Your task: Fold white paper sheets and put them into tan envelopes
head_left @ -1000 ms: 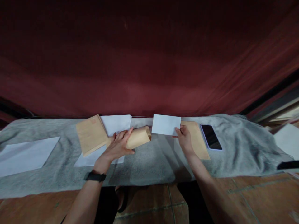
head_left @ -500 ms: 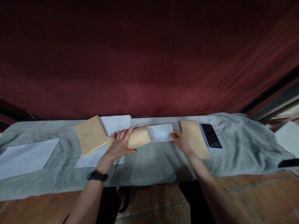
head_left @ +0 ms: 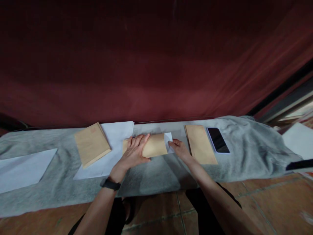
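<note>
A: What is the biggest thing there?

B: The dark red backdrop, standing behind everything. Next comes the grey cloth, rumpled toward its right end, with everything else laid out on it.

A: And the paper?

B: A loose white sheet lies at the far left. Near it are the white papers, partly covered by the tilted left pile of brown envelopes. The right pile, also brown, sits beyond the hands.

A: Where is the person working?

B: At the middle, between the two piles, on the brown envelope lying crosswise. The left hand grips it from above, fingers toward the far edge, thumb at the near one.

A: The other hand?

B: The right hand has its fingertips closed in a pinch.

A: Anything smaller?

B: The phone, just beside the right pile, dark screen up; a dark wristband on the left wrist; and, smallest in view, the pinched white slip, partly inside the envelope's right end.
</note>
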Demonstrator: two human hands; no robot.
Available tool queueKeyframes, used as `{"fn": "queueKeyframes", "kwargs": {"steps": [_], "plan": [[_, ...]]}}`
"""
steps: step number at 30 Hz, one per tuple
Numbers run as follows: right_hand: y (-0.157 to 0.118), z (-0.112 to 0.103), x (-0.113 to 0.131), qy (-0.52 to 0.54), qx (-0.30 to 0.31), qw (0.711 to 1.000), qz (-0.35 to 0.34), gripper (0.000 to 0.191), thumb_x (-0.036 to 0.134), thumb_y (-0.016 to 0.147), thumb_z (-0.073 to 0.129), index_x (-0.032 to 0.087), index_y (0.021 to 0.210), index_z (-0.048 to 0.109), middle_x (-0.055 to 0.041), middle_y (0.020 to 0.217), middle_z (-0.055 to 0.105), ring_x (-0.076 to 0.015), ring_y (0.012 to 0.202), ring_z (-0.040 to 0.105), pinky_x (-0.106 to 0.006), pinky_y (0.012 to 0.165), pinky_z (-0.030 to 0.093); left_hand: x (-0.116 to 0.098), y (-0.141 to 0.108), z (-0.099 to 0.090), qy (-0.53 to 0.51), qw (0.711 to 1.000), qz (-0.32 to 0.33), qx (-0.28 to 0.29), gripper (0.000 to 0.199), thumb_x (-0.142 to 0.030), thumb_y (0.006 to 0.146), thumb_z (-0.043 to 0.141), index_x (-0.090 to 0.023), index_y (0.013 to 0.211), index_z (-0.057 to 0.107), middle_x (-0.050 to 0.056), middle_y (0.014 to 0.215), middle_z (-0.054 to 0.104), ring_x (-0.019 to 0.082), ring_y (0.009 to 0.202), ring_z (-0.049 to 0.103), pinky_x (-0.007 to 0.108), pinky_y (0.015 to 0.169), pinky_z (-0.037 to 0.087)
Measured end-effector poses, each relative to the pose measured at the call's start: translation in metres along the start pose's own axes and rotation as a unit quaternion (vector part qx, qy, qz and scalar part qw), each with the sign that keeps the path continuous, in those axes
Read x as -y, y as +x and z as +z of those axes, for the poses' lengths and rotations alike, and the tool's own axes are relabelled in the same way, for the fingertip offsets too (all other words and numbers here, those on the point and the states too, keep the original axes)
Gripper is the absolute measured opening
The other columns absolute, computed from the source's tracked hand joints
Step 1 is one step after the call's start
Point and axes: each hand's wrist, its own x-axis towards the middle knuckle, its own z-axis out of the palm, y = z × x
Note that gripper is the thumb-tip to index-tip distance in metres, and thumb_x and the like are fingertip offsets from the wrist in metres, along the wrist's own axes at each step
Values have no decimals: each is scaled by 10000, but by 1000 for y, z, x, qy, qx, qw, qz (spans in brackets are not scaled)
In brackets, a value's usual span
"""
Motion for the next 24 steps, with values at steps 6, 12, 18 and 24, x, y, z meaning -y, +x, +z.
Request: {"fn": "queueKeyframes", "kwargs": {"steps": [6, 12, 18, 24], "plan": [[-3, 13, 0, -9, 26, 999, 33, 323, 464, 824, 553, 182, 758, 697, -24, 700, 684, -168, 647, 593, -263, 605, 432, -8, 5, 3, -10, 1000, 19, 16, 1265, -527, 681, 833, -270, 1640, 49, 168, 1528, 404, 389, 1460, 340, 627, 1231, 118], [-6, 15, 5, -53, 37, 997, 30, 249, 316, 872, 534, 174, 775, 713, -14, 707, 692, -157, 647, 600, -244, 604, 437, -12, 5, 5, -14, 1000, 15, 21, 1256, -535, 690, 825, -284, 1639, 41, 168, 1539, 404, 395, 1456, 353, 632, 1229, 112], [-10, 10, 12, -118, 17, 993, -3, 188, 182, 864, 563, 187, 748, 712, -34, 834, 721, -164, 746, 622, -239, 671, 437, -10, 5, 8, -7, 999, 23, 21, 1241, -520, 698, 825, -292, 1637, 47, 166, 1522, 417, 392, 1456, 353, 635, 1227, 114], [-9, 10, 15, -149, 28, 988, -9, 213, 123, 848, 566, 208, 737, 727, -12, 812, 734, -161, 760, 654, -213, 663, 445, -10, 6, 7, -17, 999, 32, 27, 1202, -508, 725, 800, -282, 1637, 50, 156, 1526, 416, 389, 1457, 352, 644, 1228, 101]]}}
